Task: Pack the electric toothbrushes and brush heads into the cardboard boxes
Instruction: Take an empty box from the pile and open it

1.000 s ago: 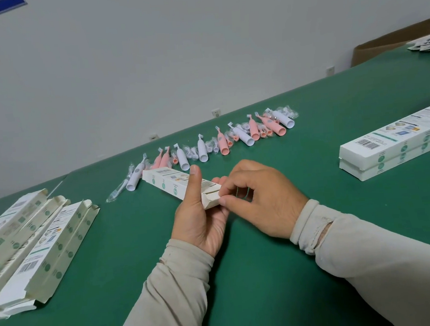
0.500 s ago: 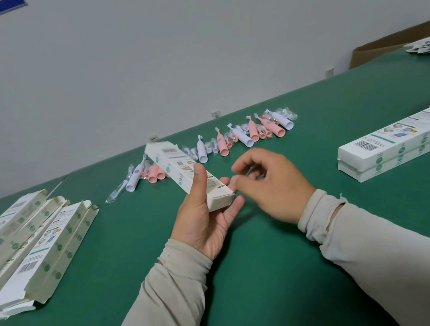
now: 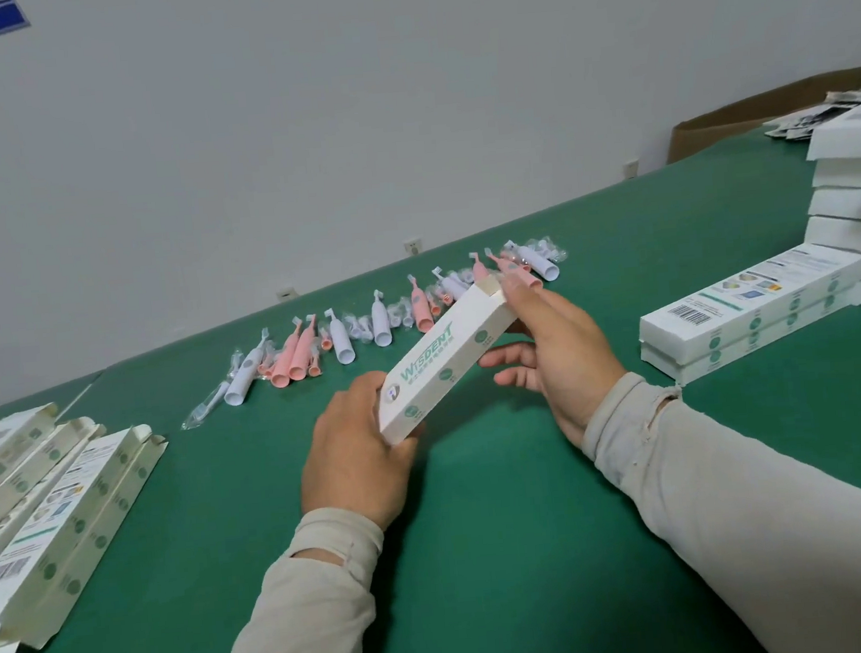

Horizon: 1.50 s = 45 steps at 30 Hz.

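Note:
A long white cardboard box (image 3: 441, 364) with green lettering is lifted off the green table (image 3: 483, 502), slanting up to the right. My left hand (image 3: 356, 456) grips its near lower end. My right hand (image 3: 554, 352) holds its far upper end, thumb on top beside the end flap. Behind it a row of pink and white electric toothbrushes (image 3: 381, 320) lies along the table, with small bagged brush heads (image 3: 356, 327) between them. What the box contains is hidden.
Several open white boxes (image 3: 57, 515) lie in a pile at the left edge. Two closed boxes (image 3: 757, 316) are stacked at the right, with a taller stack of white boxes (image 3: 851, 200) behind them. A brown carton (image 3: 741, 116) stands at the far right.
The box has swung from pointing far-left to slanting up to the right. My right hand, which had let go of the near end, now holds the far end.

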Tool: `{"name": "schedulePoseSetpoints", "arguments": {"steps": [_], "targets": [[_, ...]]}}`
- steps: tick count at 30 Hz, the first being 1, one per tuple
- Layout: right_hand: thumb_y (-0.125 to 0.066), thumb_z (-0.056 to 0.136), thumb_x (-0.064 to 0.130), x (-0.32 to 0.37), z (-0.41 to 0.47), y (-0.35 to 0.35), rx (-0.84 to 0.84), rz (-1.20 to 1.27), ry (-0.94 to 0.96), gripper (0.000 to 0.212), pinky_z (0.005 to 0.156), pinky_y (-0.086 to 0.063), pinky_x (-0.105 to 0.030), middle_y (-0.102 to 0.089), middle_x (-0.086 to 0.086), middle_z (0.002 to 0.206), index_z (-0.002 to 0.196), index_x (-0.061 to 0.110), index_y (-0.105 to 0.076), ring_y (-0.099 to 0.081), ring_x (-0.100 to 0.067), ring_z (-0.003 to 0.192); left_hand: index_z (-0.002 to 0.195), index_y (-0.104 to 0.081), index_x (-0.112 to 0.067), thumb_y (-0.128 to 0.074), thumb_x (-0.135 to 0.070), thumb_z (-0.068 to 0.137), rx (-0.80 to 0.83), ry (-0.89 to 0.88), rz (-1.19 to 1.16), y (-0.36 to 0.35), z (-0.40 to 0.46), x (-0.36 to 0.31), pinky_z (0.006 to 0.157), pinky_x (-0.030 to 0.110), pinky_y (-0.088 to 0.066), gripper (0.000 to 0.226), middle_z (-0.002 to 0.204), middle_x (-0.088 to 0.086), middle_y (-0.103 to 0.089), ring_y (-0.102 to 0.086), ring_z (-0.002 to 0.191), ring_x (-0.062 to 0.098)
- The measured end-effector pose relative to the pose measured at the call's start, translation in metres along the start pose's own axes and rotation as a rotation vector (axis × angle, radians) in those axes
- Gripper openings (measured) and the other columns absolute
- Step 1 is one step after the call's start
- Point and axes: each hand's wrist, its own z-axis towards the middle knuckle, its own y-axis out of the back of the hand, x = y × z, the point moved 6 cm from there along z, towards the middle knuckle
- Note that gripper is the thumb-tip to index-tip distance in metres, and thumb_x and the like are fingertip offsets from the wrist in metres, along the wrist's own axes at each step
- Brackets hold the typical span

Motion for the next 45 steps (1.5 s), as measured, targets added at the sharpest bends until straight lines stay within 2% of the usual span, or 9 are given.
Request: {"name": "schedulePoseSetpoints", "arguments": {"steps": [7, 10, 15, 23, 28, 32, 35, 39, 45], "targets": [[-0.049, 0.099, 0.013, -0.012, 0.001, 0.0, -0.014, 0.052, -0.138, 0.017, 0.052, -0.056, -0.03, -0.071, -0.008, 0.082, 0.1, 0.008, -0.065, -0.07, -0.022, 0.061, 0.114, -0.051, -0.03, -0.053, -0.082, 0.069, 0.007, 0.108, 0.103, 0.003, -0.003, -0.001, 0.083, 0.041, -0.048, 0.069, 0.105, -0.004, -0.052, -0.049, 0.104, 0.022], [-0.05, 0.101, 0.013, -0.014, 0.0, -0.004, 0.023, -0.002, -0.13, 0.015, 0.056, -0.058, -0.027, -0.071, -0.014, 0.098, 0.099, 0.008, -0.064, -0.071, -0.017, 0.063, 0.112, -0.052, -0.027, -0.051, -0.082, 0.069, 0.035, 0.132, 0.1, 0.001, -0.003, 0.003, 0.084, 0.041, -0.047, 0.07, 0.105, -0.002, -0.052, -0.048, 0.104, 0.024], [-0.046, 0.103, 0.012, -0.014, 0.001, -0.009, 0.032, -0.22, -0.014, 0.012, 0.058, -0.056, -0.025, -0.072, -0.005, 0.09, 0.107, 0.009, -0.057, -0.071, -0.013, 0.063, 0.108, -0.054, -0.022, -0.056, -0.079, 0.069, -0.015, 0.138, 0.066, 0.004, -0.002, 0.008, 0.088, 0.038, -0.042, 0.07, 0.109, -0.001, -0.05, -0.045, 0.107, 0.025], [-0.046, 0.101, 0.008, -0.021, 0.0, -0.01, 0.077, -0.208, -0.079, 0.014, 0.057, -0.056, -0.024, -0.073, -0.004, 0.087, 0.102, 0.016, -0.057, -0.071, -0.01, 0.062, 0.113, -0.059, -0.033, -0.055, -0.08, 0.066, -0.128, 0.034, 0.162, 0.015, -0.002, 0.0, 0.091, 0.046, -0.046, 0.067, 0.107, -0.007, -0.062, -0.055, 0.101, 0.025], [-0.06, 0.092, 0.013, 0.003, 0.001, 0.001, 0.002, -0.725, 0.339, 0.033, 0.077, -0.053, -0.034, -0.054, 0.019, 0.107, 0.109, 0.037, -0.044, -0.062, -0.006, 0.084, 0.108, -0.058, -0.037, -0.053, -0.084, 0.062, -0.101, 0.058, 0.13, 0.011, -0.001, 0.005, 0.085, 0.042, -0.045, 0.066, 0.103, -0.009, -0.061, -0.053, 0.097, 0.023], [-0.06, 0.092, 0.011, 0.007, 0.002, 0.0, 0.082, -0.842, 0.483, 0.022, 0.085, -0.049, -0.028, -0.047, 0.021, 0.106, 0.09, 0.032, -0.056, -0.053, 0.005, 0.095, 0.109, -0.058, -0.036, -0.05, -0.086, 0.062, -0.103, 0.056, 0.135, 0.01, -0.002, 0.005, 0.085, 0.041, -0.045, 0.069, 0.104, -0.009, -0.061, -0.052, 0.097, 0.022], [-0.056, 0.093, 0.009, 0.002, 0.003, 0.001, 0.111, -0.791, 0.455, 0.035, 0.092, -0.044, -0.023, -0.045, 0.024, 0.113, 0.111, 0.038, -0.061, -0.045, 0.02, 0.101, 0.11, -0.058, -0.036, -0.051, -0.085, 0.062, -0.098, 0.062, 0.131, 0.01, -0.002, 0.005, 0.086, 0.042, -0.045, 0.069, 0.106, -0.008, -0.062, -0.052, 0.098, 0.023], [-0.049, 0.09, 0.003, -0.004, 0.007, 0.0, 0.161, -0.736, 0.362, 0.062, 0.103, -0.044, -0.029, -0.045, 0.017, 0.129, 0.14, 0.039, -0.051, -0.046, 0.004, 0.113, 0.11, -0.058, -0.037, -0.052, -0.084, 0.062, -0.095, 0.065, 0.116, 0.009, -0.003, 0.005, 0.086, 0.039, -0.043, 0.068, 0.107, -0.008, -0.061, -0.05, 0.098, 0.022], [-0.042, 0.095, 0.003, -0.016, 0.008, -0.006, 0.313, -0.786, 0.252, 0.068, 0.097, -0.032, -0.008, -0.043, 0.018, 0.127, 0.149, 0.042, -0.037, -0.045, 0.001, 0.115, 0.112, -0.058, -0.038, -0.051, -0.084, 0.062, -0.089, 0.052, 0.119, 0.01, -0.003, 0.004, 0.083, 0.037, -0.038, 0.069, 0.107, -0.008, -0.06, -0.042, 0.093, 0.017]]}}
